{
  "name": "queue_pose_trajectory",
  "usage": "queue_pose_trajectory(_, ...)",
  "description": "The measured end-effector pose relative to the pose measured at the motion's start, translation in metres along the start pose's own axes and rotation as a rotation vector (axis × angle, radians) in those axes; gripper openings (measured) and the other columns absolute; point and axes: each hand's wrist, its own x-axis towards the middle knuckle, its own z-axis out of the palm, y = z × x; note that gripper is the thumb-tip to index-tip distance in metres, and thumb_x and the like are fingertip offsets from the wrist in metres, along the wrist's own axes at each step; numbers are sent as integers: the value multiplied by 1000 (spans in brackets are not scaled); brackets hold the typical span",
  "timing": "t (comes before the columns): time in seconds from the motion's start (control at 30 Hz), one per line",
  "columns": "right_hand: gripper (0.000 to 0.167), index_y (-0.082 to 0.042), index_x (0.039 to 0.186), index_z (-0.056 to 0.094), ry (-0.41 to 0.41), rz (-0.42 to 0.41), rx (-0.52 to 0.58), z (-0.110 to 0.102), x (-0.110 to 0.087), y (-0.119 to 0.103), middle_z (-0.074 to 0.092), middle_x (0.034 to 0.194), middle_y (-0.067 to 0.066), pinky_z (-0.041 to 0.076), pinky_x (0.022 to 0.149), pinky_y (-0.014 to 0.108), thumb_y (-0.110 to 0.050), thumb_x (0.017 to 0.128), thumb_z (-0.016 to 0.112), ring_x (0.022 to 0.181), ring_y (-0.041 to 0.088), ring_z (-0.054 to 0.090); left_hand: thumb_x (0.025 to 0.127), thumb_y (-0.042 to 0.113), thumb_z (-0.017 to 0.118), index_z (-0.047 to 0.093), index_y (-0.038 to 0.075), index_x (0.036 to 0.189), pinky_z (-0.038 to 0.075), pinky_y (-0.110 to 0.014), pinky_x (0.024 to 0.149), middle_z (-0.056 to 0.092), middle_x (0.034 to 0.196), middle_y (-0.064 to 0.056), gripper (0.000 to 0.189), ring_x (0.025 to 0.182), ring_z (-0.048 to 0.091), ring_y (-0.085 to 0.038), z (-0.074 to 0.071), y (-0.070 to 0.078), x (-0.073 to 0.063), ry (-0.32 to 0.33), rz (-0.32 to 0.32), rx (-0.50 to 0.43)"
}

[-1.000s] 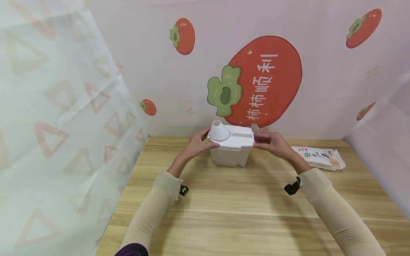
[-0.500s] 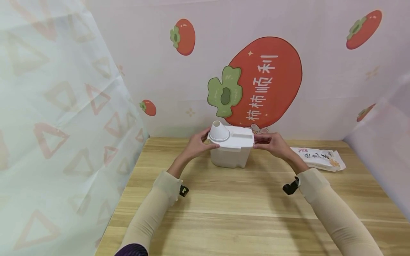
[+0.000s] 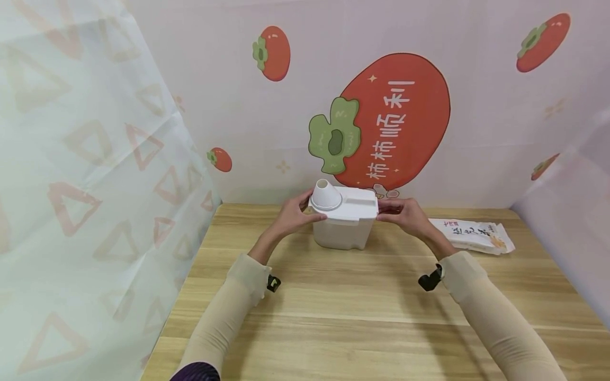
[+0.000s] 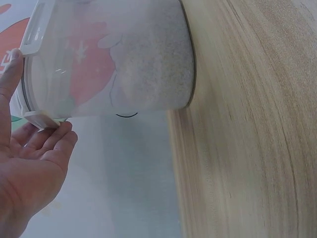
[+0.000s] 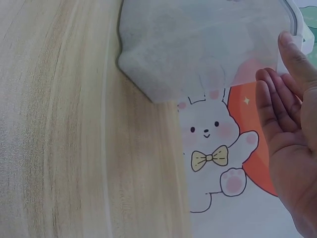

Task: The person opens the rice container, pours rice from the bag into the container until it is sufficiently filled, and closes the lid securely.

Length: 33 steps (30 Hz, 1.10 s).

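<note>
A white, translucent rice container [image 3: 339, 235] stands upright on the table near the back wall. Its lid [image 3: 350, 212] is on, with a white cone-shaped cap [image 3: 326, 197] at the left end and a recessed strip at the right. In the left wrist view, pale grains show through the container wall [image 4: 153, 59]. My left hand [image 3: 294, 216] grips the lid's left end, thumb on the front edge, fingers curled at a side clip [image 4: 42, 120]. My right hand [image 3: 407, 216] holds the right end, thumb against the rim; its fingertips [image 5: 265, 75] are partly hidden behind the edge.
A white printed packet [image 3: 476, 235] lies on the table to the right, behind the right forearm. The wooden table [image 3: 343, 317] meets a patterned wall cloth [image 3: 267, 127] at the back, with more cloth at both sides.
My right wrist and forearm have shifted slightly to the left. Both hands stay on the container, which has not visibly moved.
</note>
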Motion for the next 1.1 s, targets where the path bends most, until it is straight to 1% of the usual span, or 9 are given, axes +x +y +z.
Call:
queue_pose_trajectory(0.1, 40, 9, 128, 72, 11, -2, 13, 2, 0, 1, 76, 112, 29, 61, 77, 19, 1, 91, 81, 91, 4, 75, 85, 23, 92, 42, 0, 161, 42, -34, 119, 47, 162, -19, 93, 149, 48, -30, 0, 0, 0, -2, -2, -5)
queue_pose_trajectory(0.27, 39, 9, 127, 72, 30, -15, 36, 5, -2, 3, 75, 112, 30, 61, 77, 19, 0, 90, 82, 92, 7, 75, 85, 22, 92, 42, 0, 161, 43, -35, 119, 47, 162, -19, 94, 148, 48, -30, -1, 0, -1, 1, -4, -13)
queue_pose_trajectory(0.4, 39, 11, 127, 72, 34, -29, 20, 7, -1, 3, 75, 112, 30, 61, 77, 18, 6, 89, 80, 91, 3, 74, 84, 23, 93, 41, 2, 161, 43, -35, 119, 46, 163, -19, 95, 149, 48, -30, -1, 1, -2, 2, -6, -18)
queue_pose_trajectory(0.53, 39, 12, 127, 71, 35, -18, 4, 9, -1, 4, 76, 113, 28, 61, 76, 18, 6, 89, 80, 90, 3, 73, 84, 24, 93, 41, 2, 161, 43, -35, 119, 47, 162, -19, 96, 148, 49, -30, -1, 0, -3, 0, -9, -13)
queue_pose_trajectory(0.6, 37, 11, 126, 72, 36, -9, 9, 10, -2, 4, 76, 113, 27, 61, 76, 19, 5, 90, 80, 90, 4, 74, 84, 24, 93, 41, 2, 161, 43, -35, 119, 47, 162, -19, 96, 148, 49, -30, -1, -1, -3, 0, -9, -11)
queue_pose_trajectory(0.77, 36, 8, 126, 73, 33, -17, 23, 9, -2, 5, 76, 112, 28, 61, 77, 19, 3, 91, 80, 91, 5, 73, 84, 23, 93, 42, 3, 161, 43, -35, 119, 47, 162, -18, 95, 148, 49, -30, -1, -1, -2, 5, 3, -17)
queue_pose_trajectory(0.93, 39, 8, 130, 71, 25, -11, 8, 8, -3, 6, 75, 117, 29, 61, 80, 17, -1, 93, 79, 94, 3, 72, 84, 24, 93, 43, 2, 161, 43, -34, 119, 47, 162, -18, 94, 148, 49, -29, -1, -1, -2, 10, 6, -7)
queue_pose_trajectory(1.1, 42, 13, 134, 66, 20, 2, -33, 8, -4, 6, 71, 123, 34, 59, 80, 15, 4, 94, 76, 95, -1, 70, 85, 27, 92, 43, 3, 161, 44, -34, 118, 47, 163, -18, 94, 148, 49, -30, -1, -1, -3, 14, 0, 18)
